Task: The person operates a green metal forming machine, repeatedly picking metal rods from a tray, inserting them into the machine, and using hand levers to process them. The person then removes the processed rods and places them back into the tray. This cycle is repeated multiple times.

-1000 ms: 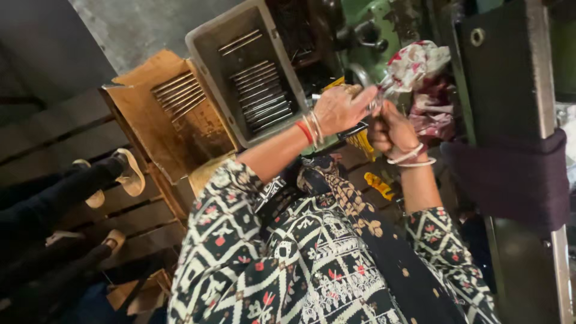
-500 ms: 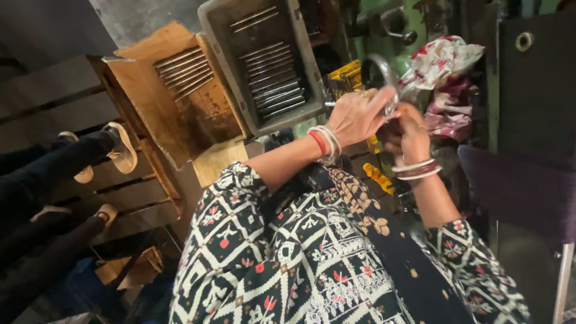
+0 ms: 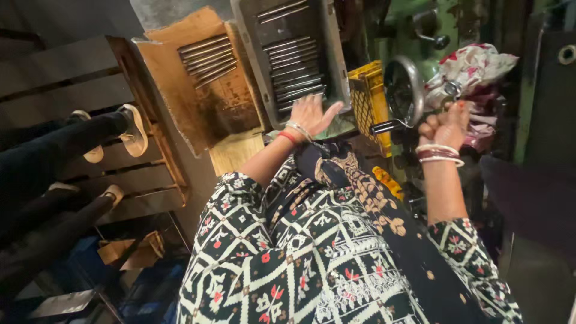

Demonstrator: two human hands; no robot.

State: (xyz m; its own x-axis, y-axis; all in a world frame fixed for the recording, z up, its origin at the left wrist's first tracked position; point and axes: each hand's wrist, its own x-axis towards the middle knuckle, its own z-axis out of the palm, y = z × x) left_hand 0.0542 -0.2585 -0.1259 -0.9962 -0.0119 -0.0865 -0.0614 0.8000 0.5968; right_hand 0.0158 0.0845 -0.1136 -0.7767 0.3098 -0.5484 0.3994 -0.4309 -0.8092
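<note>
Down at the near end of the grey metal tray [image 3: 336,60], the left hand [image 3: 312,114] now lies spread, fingers fanned and palm down on the lowest of the steel rods [image 3: 294,72], gripping nothing that I can make out. Half a second ago it was up beside the right hand at the machine, so it has swung away and dropped to the tray; I judge this as reaching for a fresh rod while the other hand minds the machine. The right hand [image 3: 445,123] is curled shut near a small metal handle [image 3: 453,89] in front of a floral cloth [image 3: 474,69] (whether the fingers actually clasp the handle I cannot tell). The rods are thin, grey and straight, lying side by side in loose rows across the tray floor, some bunched near the hand. A second batch of rods lies in the open cardboard box [image 3: 180,102] to the left. A yellow crate [image 3: 367,96] stands just beside the tray, between it and the green machine [image 3: 408,36].
</note>
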